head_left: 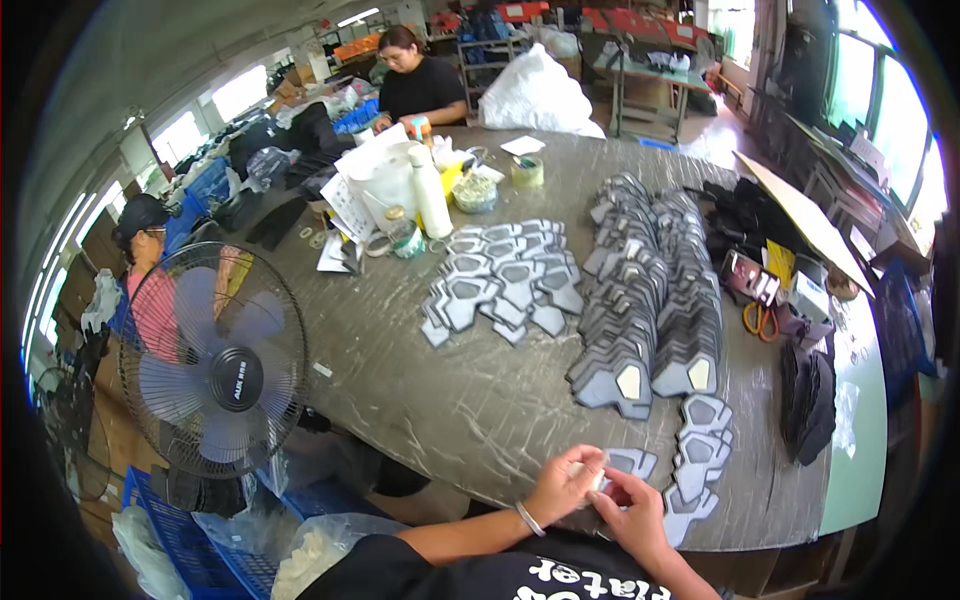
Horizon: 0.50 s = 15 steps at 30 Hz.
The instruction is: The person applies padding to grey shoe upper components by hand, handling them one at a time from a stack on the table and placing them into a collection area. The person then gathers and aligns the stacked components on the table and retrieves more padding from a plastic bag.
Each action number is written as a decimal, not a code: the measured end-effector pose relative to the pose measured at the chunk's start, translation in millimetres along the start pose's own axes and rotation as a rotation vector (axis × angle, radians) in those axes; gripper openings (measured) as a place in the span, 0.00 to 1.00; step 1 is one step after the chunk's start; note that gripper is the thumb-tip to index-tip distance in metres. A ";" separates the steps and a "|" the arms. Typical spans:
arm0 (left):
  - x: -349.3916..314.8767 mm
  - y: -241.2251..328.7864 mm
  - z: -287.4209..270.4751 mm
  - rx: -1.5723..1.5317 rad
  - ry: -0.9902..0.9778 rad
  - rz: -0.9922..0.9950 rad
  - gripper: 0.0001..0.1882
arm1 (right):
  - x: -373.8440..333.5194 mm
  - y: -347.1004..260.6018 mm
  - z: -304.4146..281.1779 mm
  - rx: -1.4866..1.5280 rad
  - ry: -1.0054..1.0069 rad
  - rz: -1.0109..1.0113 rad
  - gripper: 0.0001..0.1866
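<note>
At the table's near edge, my left hand (pixel 562 490) and my right hand (pixel 637 510) meet, fingers closed in a pinch. Between their fingertips is a small white piece (pixel 598 480), mostly covered, so its kind is unclear. Just beyond the hands lies a grey angular pad piece (pixel 632 461), partly hidden by them. To the right of my right hand runs a short overlapping row of grey pad pieces (pixel 700 450). Farther off stand two long rows of stacked dark grey pads (pixel 620 330), some nearest ones with a pale patch (pixel 628 382).
More grey pads (pixel 500 270) lie spread mid-table. A white bottle (pixel 430 195), jars and tape stand behind them. At right are orange-handled scissors (pixel 760 320), a phone (pixel 750 278) and black pieces (pixel 808 400). A fan (pixel 235 380) stands left; two people sit beyond.
</note>
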State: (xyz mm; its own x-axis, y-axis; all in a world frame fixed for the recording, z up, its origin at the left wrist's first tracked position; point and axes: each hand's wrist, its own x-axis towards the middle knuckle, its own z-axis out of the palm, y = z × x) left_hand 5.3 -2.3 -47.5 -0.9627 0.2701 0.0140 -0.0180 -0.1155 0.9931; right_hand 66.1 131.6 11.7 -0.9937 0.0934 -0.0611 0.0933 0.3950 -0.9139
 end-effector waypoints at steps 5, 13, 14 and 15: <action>4.9 7.4 -0.6 -0.052 -0.076 -0.087 0.16 | 5.3 8.5 6.1 0.065 0.098 -0.092 0.16; 10.8 0.1 -1.5 -0.175 -0.109 -0.343 0.18 | 17.0 9.1 11.3 0.599 0.064 0.207 0.09; 10.4 3.4 0.3 -0.077 -0.077 -0.291 0.17 | 10.9 17.2 10.4 0.740 0.066 0.272 0.10; 13.3 8.1 0.5 0.021 -0.054 -0.243 0.16 | 19.3 24.2 12.3 0.714 0.078 0.224 0.08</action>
State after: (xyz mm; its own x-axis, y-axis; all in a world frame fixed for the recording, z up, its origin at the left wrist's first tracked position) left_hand -7.6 0.8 -39.2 -0.9149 0.3382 -0.2203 -0.2415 -0.0213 0.9702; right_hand 48.4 131.8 -16.5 -0.9459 0.1767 -0.2721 0.2043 -0.3272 -0.9226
